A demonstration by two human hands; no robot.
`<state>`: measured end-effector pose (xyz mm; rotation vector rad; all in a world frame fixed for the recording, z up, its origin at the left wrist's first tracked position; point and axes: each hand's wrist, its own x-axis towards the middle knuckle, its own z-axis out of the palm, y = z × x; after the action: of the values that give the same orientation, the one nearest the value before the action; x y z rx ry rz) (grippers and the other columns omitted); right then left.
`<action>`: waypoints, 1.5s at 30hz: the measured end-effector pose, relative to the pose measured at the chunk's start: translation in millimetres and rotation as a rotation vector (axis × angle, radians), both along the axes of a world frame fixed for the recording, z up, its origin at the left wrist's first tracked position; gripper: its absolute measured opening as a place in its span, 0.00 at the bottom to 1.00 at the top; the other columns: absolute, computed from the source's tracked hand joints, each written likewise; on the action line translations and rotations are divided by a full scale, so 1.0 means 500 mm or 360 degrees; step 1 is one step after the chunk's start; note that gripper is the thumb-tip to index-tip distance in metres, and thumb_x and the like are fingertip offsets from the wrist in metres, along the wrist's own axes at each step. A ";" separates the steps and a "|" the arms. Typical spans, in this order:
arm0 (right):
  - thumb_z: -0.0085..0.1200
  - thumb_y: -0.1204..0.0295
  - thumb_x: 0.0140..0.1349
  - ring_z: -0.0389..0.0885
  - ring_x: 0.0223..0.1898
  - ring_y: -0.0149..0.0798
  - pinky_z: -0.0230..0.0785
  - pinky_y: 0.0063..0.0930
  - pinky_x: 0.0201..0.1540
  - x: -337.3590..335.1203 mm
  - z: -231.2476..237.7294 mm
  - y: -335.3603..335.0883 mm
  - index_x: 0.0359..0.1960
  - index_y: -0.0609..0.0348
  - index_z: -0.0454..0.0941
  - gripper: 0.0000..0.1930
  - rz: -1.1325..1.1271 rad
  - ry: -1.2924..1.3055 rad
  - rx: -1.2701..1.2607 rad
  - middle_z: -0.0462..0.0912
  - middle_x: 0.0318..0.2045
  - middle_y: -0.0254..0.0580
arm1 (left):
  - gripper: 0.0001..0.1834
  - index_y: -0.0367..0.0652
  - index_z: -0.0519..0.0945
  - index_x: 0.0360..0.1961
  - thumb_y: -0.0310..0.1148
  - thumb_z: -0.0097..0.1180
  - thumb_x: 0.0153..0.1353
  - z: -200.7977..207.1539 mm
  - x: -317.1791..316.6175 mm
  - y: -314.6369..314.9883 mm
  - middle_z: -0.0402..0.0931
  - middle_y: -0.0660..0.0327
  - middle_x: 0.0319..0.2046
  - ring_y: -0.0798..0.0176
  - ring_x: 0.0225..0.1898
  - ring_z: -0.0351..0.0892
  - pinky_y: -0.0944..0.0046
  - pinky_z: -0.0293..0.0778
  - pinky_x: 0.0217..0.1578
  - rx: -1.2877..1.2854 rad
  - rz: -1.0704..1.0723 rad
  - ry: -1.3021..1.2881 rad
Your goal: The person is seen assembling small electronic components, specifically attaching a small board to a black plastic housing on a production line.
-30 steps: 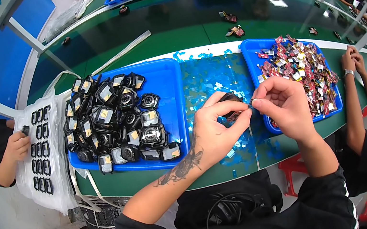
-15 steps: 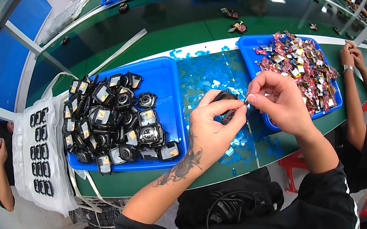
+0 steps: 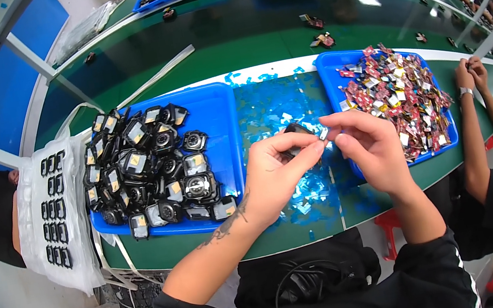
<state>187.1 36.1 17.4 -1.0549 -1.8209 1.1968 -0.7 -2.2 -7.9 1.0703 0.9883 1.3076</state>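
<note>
Over the middle of the table, my left hand (image 3: pixel 282 171) is closed around a small black part (image 3: pixel 298 128), which looks like a watch housing; its fingers hide most of it. A tiny white piece (image 3: pixel 323 133) shows at the thumb and index fingertips of that hand. Close beside it, my right hand (image 3: pixel 376 148) has its thumb and index finger apart, and I see nothing held between them. Under both hands lie many blue and white film scraps (image 3: pixel 305 193).
At left stands a blue tray (image 3: pixel 228 144) heaped with black watch housings (image 3: pixel 137 162). Another blue tray (image 3: pixel 330 78) at right holds small red circuit boards (image 3: pixel 391 100). Beyond runs a green conveyor belt (image 3: pixel 226 33) with scattered parts. A neighbour's arms (image 3: pixel 471 129) are at far right.
My right thumb and index finger have parted from their pinch at the left fingertips. The white piece now shows there. Both hands have shifted slightly left.
</note>
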 end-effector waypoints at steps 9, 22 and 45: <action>0.54 0.79 0.63 0.77 0.34 0.25 0.71 0.16 0.32 0.012 -0.003 -0.019 0.39 0.65 0.74 0.04 -0.0142 0.0684 -0.0006 0.79 0.35 0.38 | 0.24 0.40 0.63 0.66 0.31 0.43 0.71 0.003 0.019 -0.003 0.75 0.57 0.52 0.74 0.45 0.70 0.73 0.66 0.43 0.0064 0.0081 -0.0105; 0.61 0.83 0.56 0.70 0.26 0.17 0.60 0.12 0.26 -0.053 -0.004 -0.022 0.37 0.67 0.80 0.07 -0.0341 0.0064 0.0264 0.81 0.30 0.31 | 0.24 0.29 0.65 0.63 0.21 0.49 0.66 -0.004 0.019 -0.005 0.74 0.52 0.55 0.65 0.56 0.74 0.67 0.70 0.57 0.0094 0.0003 -0.0257; 0.62 0.81 0.52 0.67 0.21 0.25 0.60 0.21 0.25 -0.055 0.002 -0.021 0.31 0.63 0.83 0.05 -0.0345 0.0146 0.0428 0.78 0.21 0.34 | 0.23 0.28 0.66 0.63 0.20 0.49 0.67 -0.008 0.025 -0.013 0.74 0.52 0.55 0.65 0.55 0.74 0.68 0.70 0.56 0.0137 -0.0095 -0.0296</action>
<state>159.4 25.4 18.2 -0.9957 -1.6919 0.8323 12.1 -8.6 -12.1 1.0150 0.7623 1.3837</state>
